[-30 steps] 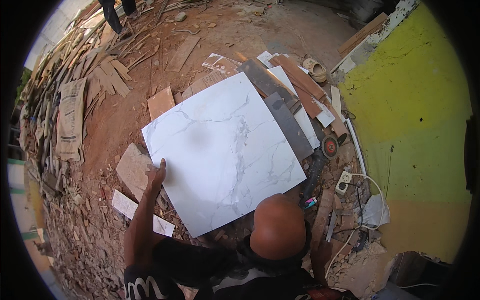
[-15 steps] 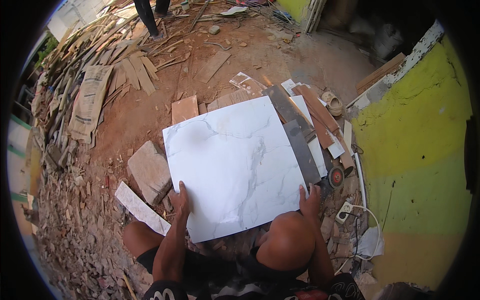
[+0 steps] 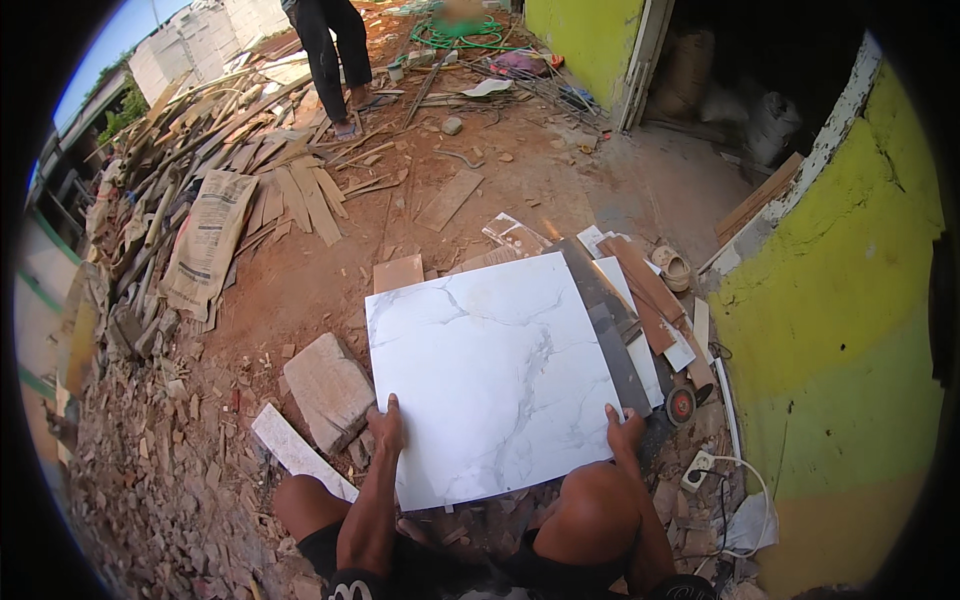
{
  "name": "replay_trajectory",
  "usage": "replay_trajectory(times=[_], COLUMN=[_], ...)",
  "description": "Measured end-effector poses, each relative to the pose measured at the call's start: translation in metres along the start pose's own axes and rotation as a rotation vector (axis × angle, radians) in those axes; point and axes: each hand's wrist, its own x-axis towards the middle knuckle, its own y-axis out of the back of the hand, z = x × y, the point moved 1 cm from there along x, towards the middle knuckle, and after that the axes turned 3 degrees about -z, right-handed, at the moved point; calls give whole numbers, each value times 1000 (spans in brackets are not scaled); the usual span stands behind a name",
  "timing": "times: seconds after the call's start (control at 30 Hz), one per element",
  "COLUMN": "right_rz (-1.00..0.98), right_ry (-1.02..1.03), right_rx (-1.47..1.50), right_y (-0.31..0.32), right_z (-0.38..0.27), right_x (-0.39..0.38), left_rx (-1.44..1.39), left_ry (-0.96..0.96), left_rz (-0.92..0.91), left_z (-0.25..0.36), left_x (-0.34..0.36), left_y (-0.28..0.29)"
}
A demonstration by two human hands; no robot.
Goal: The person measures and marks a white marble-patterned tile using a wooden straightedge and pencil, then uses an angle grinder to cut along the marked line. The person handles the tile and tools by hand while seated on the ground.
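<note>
A large square white tile with grey marble veining (image 3: 490, 380) lies in front of my knees, tilted a little. My left hand (image 3: 386, 424) grips its left edge near the lower corner, thumb on the face and fingers hidden below. On the opposite edge, my right hand (image 3: 626, 430) holds the tile the same way, its thumb pressed at the rim. Dark grey tile strips (image 3: 612, 325) show beneath the right side. Just beyond my right hand sits a cutting disc with a red centre (image 3: 680, 405), its tool body mostly hidden.
A stone block (image 3: 328, 392) and a pale strip (image 3: 295, 450) lie left of the tile. A white power socket (image 3: 697, 470) with cables is by the yellow-green wall (image 3: 830, 330). Wood scraps (image 3: 290, 200) pile up far left, near a standing person (image 3: 335, 55).
The view has tipped upward, so the tile and both hands appear lower and further right. More of the standing person shows. Both hands keep their hold on the tile.
</note>
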Motion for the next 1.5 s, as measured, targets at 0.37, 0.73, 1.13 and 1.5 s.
replay_trajectory(times=[0.37,0.73,1.13,1.5], right_rz=[111,-158,-247,-337], right_ry=[169,311,1008,803], right_rx=[108,562,-20,-172], right_y=[6,103,108,90], right_z=[18,-142,-290,-299], right_x=[-1,-60,-184,-176], left_rx=[615,586,888,926], left_ry=[-127,-677,-661,-568], left_rz=[42,-492,-421,-7], left_z=[76,237,210,197], left_x=[-25,-42,-67,-12], left_y=[6,99,139,221])
